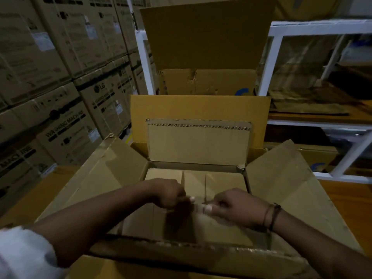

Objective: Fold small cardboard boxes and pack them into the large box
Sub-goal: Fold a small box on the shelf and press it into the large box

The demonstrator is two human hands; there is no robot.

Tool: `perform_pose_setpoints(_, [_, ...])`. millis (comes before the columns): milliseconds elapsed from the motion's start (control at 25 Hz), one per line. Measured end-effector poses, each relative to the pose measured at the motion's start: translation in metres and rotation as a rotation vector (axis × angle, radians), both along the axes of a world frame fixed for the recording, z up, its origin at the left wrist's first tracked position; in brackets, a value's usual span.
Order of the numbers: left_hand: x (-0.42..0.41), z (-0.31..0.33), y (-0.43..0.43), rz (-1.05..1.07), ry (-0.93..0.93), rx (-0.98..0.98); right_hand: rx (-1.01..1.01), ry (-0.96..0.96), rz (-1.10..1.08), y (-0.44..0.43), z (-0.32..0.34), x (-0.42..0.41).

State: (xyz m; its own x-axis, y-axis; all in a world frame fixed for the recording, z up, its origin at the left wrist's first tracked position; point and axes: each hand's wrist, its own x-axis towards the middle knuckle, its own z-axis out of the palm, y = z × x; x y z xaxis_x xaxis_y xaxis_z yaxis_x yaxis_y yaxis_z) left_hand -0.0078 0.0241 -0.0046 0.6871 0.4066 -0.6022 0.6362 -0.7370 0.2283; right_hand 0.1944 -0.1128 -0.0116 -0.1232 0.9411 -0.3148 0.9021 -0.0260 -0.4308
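Hands meet over the middle of the large box (112,168): the left hand (169,193) and the right hand (237,208) are both clenched on the top edge of a small box (201,220), fingertips pinching it from either side. The small box is blurred and sits inside the large box, on the near side. Beyond the hands, more small boxes (201,182) stand packed in a row along the far wall. The large box's flaps splay outward left and right of the hands, and the far flap (198,141) stands upright. A dark band (271,217) circles the right wrist; a white sleeve (22,252) covers the left upper arm. Stacked cartons (60,77) rise to the left, and a white rack (314,77) stands to the right.
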Motion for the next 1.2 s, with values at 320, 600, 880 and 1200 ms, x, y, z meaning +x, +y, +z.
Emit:
perform_pose_setpoints(320, [-0.046, -0.002, -0.02, -0.238, 0.238, -0.344, -0.111, 0.066, 0.395, -0.03, -0.002, -0.038])
perform_pose_setpoints(600, [-0.045, -0.036, -0.027, -0.424, 0.017, 0.059, 0.027, -0.087, 0.365, -0.032, -0.019, -0.05])
perform_pose_setpoints(880, [-0.047, -0.039, -0.03, -0.643, 0.117, 0.512, 0.019, -0.543, 0.473, -0.011, -0.038, -0.046])
perform_pose_setpoints(1200, [-0.067, -0.015, -0.021, -0.009, 0.324, 0.776, -0.063, -0.725, 0.465, -0.016, -0.048, -0.045])
